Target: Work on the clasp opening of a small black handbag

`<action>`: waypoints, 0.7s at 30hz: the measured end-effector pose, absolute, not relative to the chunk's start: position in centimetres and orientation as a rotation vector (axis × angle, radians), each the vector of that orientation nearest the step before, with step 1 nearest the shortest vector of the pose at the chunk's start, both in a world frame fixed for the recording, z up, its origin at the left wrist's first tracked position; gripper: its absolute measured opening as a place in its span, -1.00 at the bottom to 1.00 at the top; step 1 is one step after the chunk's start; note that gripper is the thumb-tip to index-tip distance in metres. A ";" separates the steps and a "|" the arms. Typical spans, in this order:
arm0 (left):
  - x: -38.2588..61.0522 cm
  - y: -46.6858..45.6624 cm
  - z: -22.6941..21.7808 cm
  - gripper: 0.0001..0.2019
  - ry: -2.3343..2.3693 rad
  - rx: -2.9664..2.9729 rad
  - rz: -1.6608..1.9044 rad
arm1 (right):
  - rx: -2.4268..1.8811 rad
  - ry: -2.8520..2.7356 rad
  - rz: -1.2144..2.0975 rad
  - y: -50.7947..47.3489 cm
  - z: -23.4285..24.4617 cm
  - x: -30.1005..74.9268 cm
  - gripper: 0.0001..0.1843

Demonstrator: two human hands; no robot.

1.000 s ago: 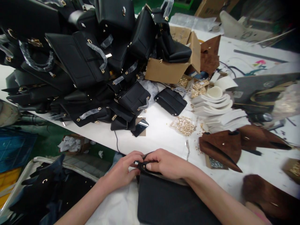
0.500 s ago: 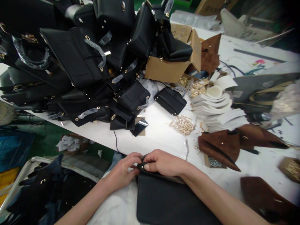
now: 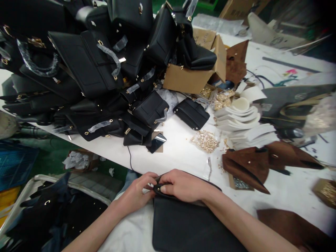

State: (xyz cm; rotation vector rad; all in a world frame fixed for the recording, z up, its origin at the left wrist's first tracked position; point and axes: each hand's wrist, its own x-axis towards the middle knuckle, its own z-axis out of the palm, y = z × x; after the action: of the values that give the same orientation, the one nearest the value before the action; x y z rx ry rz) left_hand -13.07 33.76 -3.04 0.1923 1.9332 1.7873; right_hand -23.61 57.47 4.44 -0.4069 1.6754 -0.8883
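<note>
A flat black leather bag panel (image 3: 183,227) is being held at the near edge of the white worktable (image 3: 181,147), lying partly over the person's lap, and its upper left corner is being worked by both hands. The left hand (image 3: 136,194) is being pressed in from the left, its fingertips pinched together on a small black tab or strap end (image 3: 156,189) at that corner. The right hand (image 3: 183,185) is being laid over the top edge of the panel, thumb and forefinger closed on the same tab. What sits between the fingers is being hidden, so it cannot be told whether a small metal fitting is being handled there.

Several risks are being judged from this. The tab is being gripped by fingertips only, so it could be let slip if the panel is dragged down by its own weight over the table edge. Any small part being fitted could be dropped to the green floor (image 3: 52,157) and lost. The loose heap of small gold metal fittings (image 3: 205,140) is lying just beyond the right hand, and could be scattered by a sweep of the forearm. The black phone (image 3: 156,142) and its dark cable (image 3: 130,159) are lying near the left hand, and the cable could be snagged. The tall pile of finished black handbags (image 3: 91,70) is leaning toward the work area and could be toppled by a jolt to the table.
</note>
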 end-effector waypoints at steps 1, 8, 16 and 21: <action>-13.1 33.8 -3.0 -0.68 1.923 0.168 1.795 | -0.416 1.689 -0.885 57.3 4.5 -23.6 -0.77; -13.3 33.8 -3.0 -0.69 1.889 0.088 1.818 | -0.413 1.766 -0.923 57.0 4.2 -22.7 -0.76; -13.2 34.1 -3.6 -0.74 1.821 0.073 1.858 | -0.515 1.905 -0.915 56.3 4.3 -22.1 -0.78; -13.6 34.2 -4.3 -0.67 1.756 -0.020 1.812 | -0.531 1.883 -0.869 56.9 3.3 -22.5 -0.74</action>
State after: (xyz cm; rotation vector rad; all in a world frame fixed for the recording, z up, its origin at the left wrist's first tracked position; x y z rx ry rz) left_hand -13.61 34.16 -4.35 -0.0202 1.7560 1.8119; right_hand -22.50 56.88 3.35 -0.5305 1.8829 -0.8694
